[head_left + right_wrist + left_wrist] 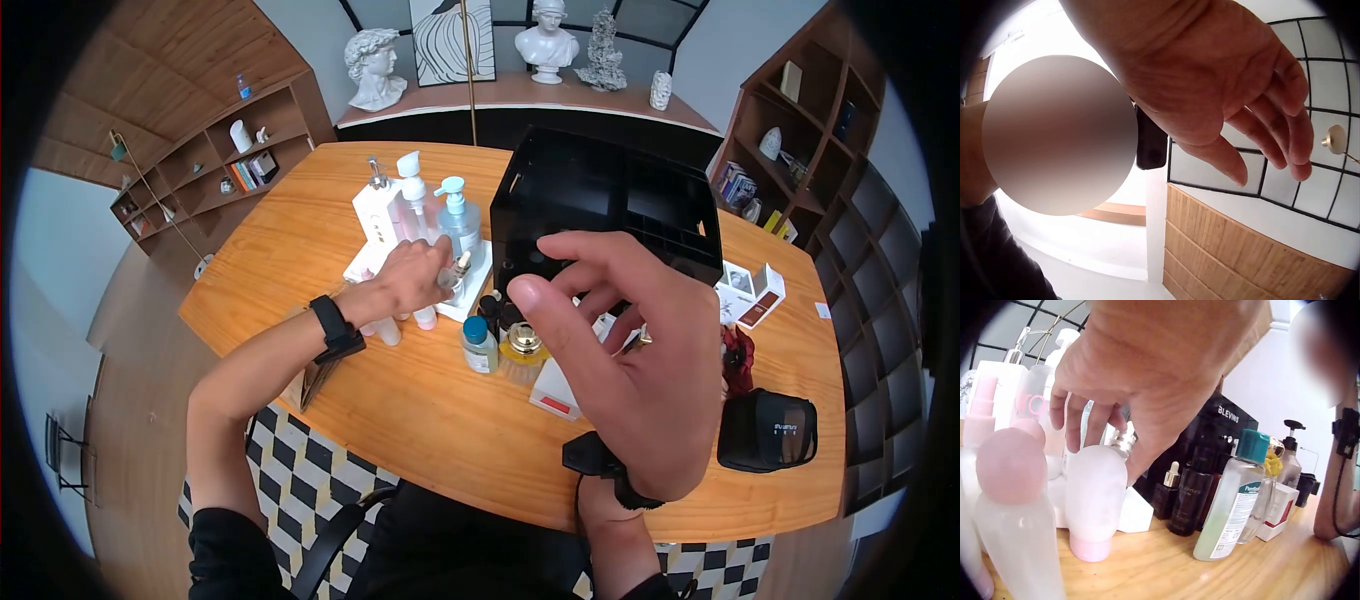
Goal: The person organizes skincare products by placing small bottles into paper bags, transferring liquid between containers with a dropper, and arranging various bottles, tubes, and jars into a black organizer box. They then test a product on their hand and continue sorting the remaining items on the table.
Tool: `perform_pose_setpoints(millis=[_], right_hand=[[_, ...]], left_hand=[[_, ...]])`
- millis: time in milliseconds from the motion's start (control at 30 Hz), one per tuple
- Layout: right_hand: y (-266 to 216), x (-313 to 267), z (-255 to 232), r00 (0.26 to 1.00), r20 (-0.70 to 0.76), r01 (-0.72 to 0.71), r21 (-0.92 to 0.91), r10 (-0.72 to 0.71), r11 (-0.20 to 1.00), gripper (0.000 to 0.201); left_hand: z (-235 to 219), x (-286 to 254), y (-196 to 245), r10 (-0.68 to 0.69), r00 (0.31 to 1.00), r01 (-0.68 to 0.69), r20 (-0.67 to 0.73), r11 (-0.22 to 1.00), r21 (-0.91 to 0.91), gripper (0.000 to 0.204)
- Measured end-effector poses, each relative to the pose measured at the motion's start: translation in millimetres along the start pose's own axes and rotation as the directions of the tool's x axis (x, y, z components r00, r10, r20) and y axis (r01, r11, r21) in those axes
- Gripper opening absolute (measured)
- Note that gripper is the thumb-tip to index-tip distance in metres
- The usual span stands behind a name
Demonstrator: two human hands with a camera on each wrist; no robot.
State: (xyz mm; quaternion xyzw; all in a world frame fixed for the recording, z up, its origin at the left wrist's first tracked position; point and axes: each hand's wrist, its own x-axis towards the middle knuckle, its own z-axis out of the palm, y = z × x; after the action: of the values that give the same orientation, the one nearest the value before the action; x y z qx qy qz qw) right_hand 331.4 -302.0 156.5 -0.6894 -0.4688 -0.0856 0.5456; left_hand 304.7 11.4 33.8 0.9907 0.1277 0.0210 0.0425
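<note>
Left hand (405,277) pinches a shiny-collared clear bottle (453,279); right hand (650,370), released, curves above the grained wooden table (430,410).

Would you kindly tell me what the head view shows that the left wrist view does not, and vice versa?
Only the head view shows the dark red flower and white helmeted bust. Only the left wrist view shows the white "BLEVINS" lettering and black pump top. Both show the left hand, glossy black box and clear teal-capped bottle.
</note>
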Motion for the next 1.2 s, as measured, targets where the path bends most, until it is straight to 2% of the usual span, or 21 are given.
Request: perform_pose_setpoints(millis=[67, 167, 267, 367, 567, 600, 700, 933, 1100, 1200], right_hand=[[0.7, 0.5, -1.4, 1.0, -0.003, 0.007, -0.009, -0.007, 1.0, 0.028], [-0.3, -0.2, -1.6, 1.0, -0.006, 0.016, -0.015, -0.016, 1.0, 0.028], [-1.0, -1.6, 0.6, 1.0, -0.002, 0.018, -0.002, -0.018, 1.0, 0.027], [-0.9, -1.7, 2.7, 1.0, 0.001, 0.024, 0.007, -0.024, 1.0, 0.028], [-1.4, -3.3, 4.8, 0.998, 0.035, 0.059, -0.007, -0.059, 0.998, 0.029], [-2.6, -3.7, 4.7, 0.997, 0.053, 0.052, -0.015, -0.051, 0.999, 0.029], [-3.3, -4.4, 5.2, 0.996, 0.065, 0.063, -0.029, -0.061, 0.998, 0.03], [-1.5, -3.9, 9.7, 0.991, 0.09, 0.105, -0.065, -0.099, 0.992, 0.033], [-1.8, -3.6, 11.7, 0.99, 0.115, 0.087, -0.059, -0.079, 0.994, 0.033], [-2.7, -3.8, 12.0, 0.99, 0.114, 0.086, -0.061, -0.078, 0.994, 0.034]], left_hand=[[-8.6, -3.8, 4.5, 0.004, 1.0, -0.004, -0.024, 1.0, 0.018, 0.053], [-31.5, -15.1, 12.6, -0.032, 0.999, 0.031, -0.017, 0.998, -0.06, 0.051], [-47.4, -33.7, 14.2, 0.002, 0.996, -0.013, -0.085, 0.992, -0.127, 0.049], [-58.0, -57.4, 25.5, 0.006, 0.998, -0.009, -0.069, 0.999, -0.046, 0.05], [-28.2, -89.6, 42.6, -0.054, 0.997, 0.055, 0.053, 0.998, -0.017, 0.05], [-16.2, -94.0, 39.7, -0.004, 1.0, 0.004, 0.008, 1.0, 0.011, 0.051], [2.7, -95.9, 33.7, -0.047, 0.998, 0.05, 0.032, 0.995, -0.089, 0.049], [1.5, -98.1, 30.2, -0.065, 0.997, 0.07, 0.042, 0.991, -0.113, 0.045], [14.1, -100.1, 22.3, -0.006, 1.0, 0.004, -0.026, 0.998, -0.065, 0.045], [13.2, -101.9, 22.8, -0.045, 0.999, 0.044, -0.011, 0.998, -0.049, 0.046]])
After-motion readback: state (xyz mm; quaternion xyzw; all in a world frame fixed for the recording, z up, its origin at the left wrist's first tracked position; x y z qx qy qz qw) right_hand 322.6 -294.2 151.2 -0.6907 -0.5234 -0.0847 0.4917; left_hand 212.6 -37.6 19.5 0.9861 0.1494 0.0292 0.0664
